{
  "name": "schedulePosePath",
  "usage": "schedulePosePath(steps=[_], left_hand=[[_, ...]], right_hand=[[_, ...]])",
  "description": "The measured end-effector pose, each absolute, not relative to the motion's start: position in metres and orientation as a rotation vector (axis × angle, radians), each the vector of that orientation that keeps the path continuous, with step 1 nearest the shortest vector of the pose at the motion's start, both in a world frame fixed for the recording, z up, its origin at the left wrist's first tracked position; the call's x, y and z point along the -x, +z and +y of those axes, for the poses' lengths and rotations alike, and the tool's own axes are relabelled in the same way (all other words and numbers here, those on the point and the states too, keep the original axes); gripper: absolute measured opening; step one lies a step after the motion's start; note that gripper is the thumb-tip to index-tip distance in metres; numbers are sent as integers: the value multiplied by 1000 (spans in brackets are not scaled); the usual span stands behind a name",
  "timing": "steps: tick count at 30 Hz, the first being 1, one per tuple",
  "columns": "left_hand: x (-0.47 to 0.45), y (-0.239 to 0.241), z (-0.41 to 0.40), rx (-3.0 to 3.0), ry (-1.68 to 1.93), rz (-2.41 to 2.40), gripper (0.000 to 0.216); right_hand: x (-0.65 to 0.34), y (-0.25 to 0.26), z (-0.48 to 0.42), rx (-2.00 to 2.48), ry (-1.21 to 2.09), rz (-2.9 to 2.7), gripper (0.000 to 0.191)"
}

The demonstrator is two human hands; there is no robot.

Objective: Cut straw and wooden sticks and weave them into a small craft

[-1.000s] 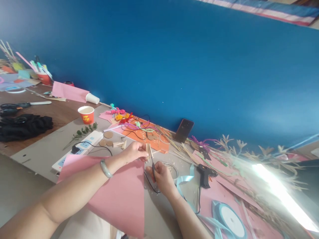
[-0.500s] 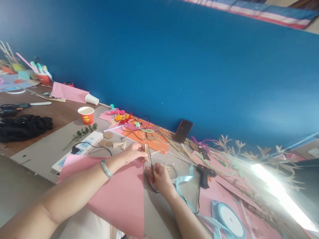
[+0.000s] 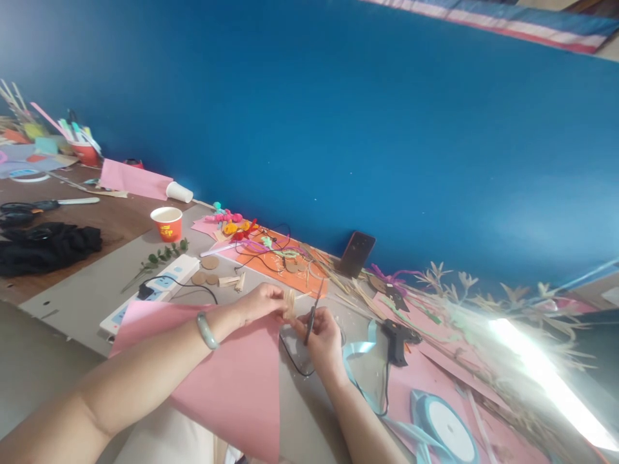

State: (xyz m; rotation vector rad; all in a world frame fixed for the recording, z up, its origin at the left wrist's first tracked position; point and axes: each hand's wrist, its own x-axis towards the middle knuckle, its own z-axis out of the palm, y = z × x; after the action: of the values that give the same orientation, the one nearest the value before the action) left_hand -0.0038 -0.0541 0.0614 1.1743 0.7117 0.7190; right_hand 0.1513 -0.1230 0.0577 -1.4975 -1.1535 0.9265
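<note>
My left hand (image 3: 261, 301) pinches a small bundle of pale wooden sticks (image 3: 289, 301) just above the table. A jade-green bangle (image 3: 206, 330) sits on that wrist. My right hand (image 3: 323, 336) is closed round a pair of dark scissors (image 3: 311, 312), whose blades point up and away, right of the sticks. The two hands almost touch over a large pink paper sheet (image 3: 227, 380) lying on the grey board (image 3: 87, 287).
A black glue gun (image 3: 397, 337), light-blue ribbon roll (image 3: 447, 428) and dried stems (image 3: 488, 309) lie to the right. A phone (image 3: 356, 253) leans on the blue wall. A power strip (image 3: 155, 287), red paper cup (image 3: 167, 223), orange sheet (image 3: 275, 261) and black cloth (image 3: 46, 246) lie left.
The scissors have swung from pointing at the sticks to tilting up and right. My right hand has shifted slightly right, and the left hand has lowered the stick bundle a little.
</note>
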Motion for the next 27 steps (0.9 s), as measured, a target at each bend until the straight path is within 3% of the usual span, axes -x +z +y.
schedulePosePath(steps=[8, 27], left_hand=[[3, 58, -56, -1161, 651, 675, 13], [14, 72, -43, -1086, 1064, 817, 16]], right_hand=[[-151, 61, -126, 1476, 880, -1186, 35], [-151, 60, -128, 1728, 806, -1613, 32]])
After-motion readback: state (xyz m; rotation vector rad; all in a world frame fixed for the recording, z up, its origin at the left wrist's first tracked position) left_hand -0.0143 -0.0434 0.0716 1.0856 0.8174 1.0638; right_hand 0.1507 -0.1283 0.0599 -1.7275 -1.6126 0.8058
